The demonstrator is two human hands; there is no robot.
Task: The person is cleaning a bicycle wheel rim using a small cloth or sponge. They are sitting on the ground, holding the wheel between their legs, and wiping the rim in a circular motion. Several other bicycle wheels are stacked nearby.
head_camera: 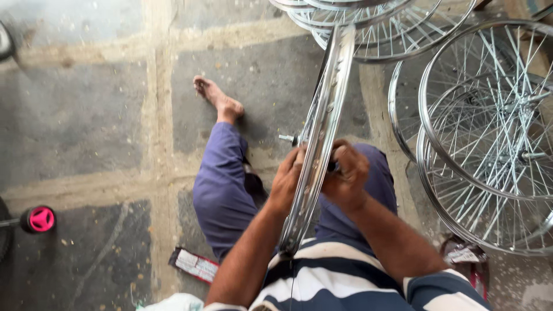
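I see a stone-slab floor (86, 115) with pale, sandy joints running across it. At the right lies a stack of chrome spoked wheels (489, 144), overlapping one another, and more rims (368, 23) crowd the top edge. A small pink wheel (41, 219) on a dark axle sits at the left edge. A flat printed packet (193, 265) lies on the floor beside the purple trouser leg (222, 184), and a bare foot (219, 101) rests further out.
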